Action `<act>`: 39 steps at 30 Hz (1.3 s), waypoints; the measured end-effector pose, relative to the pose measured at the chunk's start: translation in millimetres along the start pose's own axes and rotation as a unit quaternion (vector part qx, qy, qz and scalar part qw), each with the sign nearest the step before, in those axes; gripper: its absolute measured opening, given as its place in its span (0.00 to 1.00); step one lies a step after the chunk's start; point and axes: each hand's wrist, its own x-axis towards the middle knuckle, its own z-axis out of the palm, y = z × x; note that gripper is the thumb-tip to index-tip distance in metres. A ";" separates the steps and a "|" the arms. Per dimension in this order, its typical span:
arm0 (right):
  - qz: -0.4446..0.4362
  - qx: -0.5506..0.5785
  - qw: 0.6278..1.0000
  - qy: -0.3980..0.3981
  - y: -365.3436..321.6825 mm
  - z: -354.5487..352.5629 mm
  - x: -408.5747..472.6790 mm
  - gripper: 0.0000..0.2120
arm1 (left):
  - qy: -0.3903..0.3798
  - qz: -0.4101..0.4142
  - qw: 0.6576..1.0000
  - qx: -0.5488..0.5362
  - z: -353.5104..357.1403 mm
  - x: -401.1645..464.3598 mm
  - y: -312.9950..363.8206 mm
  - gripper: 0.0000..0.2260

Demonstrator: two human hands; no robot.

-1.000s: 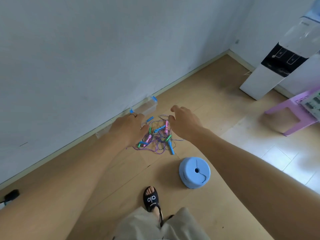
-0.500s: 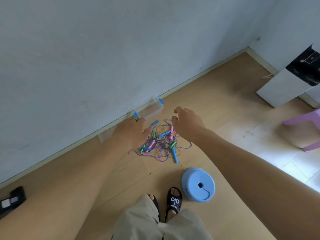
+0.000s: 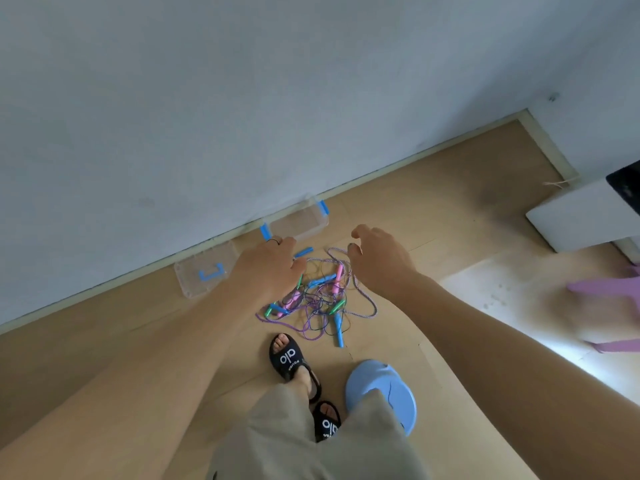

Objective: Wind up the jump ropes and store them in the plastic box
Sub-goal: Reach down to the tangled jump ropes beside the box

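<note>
A tangled heap of jump ropes (image 3: 318,299) with blue, pink and green handles lies on the wooden floor. Behind it, against the wall, stands a clear plastic box (image 3: 300,220) with blue clips. Its clear lid (image 3: 205,273) lies flat to the left. My left hand (image 3: 270,268) hovers over the left side of the heap, fingers loosely curled and holding nothing. My right hand (image 3: 377,259) reaches over the right side of the heap, fingers bent down, empty above a purple-white cord.
A round blue stool (image 3: 384,393) stands by my feet, which wear black slippers (image 3: 289,358). A white appliance (image 3: 588,216) sits at the right by the corner. A pink plastic stool (image 3: 609,306) is at the far right edge. The wall runs close behind the box.
I have stepped closer, one foot now forward beside the heap. Both hands stay stretched out over the ropes and hold nothing. The view has tilted down and leftward.
</note>
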 end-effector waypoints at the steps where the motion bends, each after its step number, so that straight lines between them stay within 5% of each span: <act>1: 0.005 -0.004 1.000 -0.002 1.1 2.3 9.4 0.17 | -0.007 -0.005 1.000 -0.007 2.0 10.8 -2.9 0.20; 18: -0.001 -0.036 0.996 -0.084 67.2 89.0 165.1 0.16 | -0.045 -0.092 0.988 -0.117 111.8 145.7 -28.9 0.23; 27: -0.030 -0.048 0.983 -0.173 181.7 286.1 331.2 0.16 | -0.025 -0.207 0.963 -0.171 310.7 282.5 -40.9 0.19; 34: -0.036 -0.045 0.964 -0.261 286.1 473.7 399.4 0.16 | -0.041 -0.214 0.953 -0.210 503.1 361.8 -44.6 0.18; 39: -0.058 -0.024 0.959 -0.275 320.6 555.0 416.0 0.18 | -0.065 -0.220 0.952 -0.204 568.5 398.5 -42.8 0.21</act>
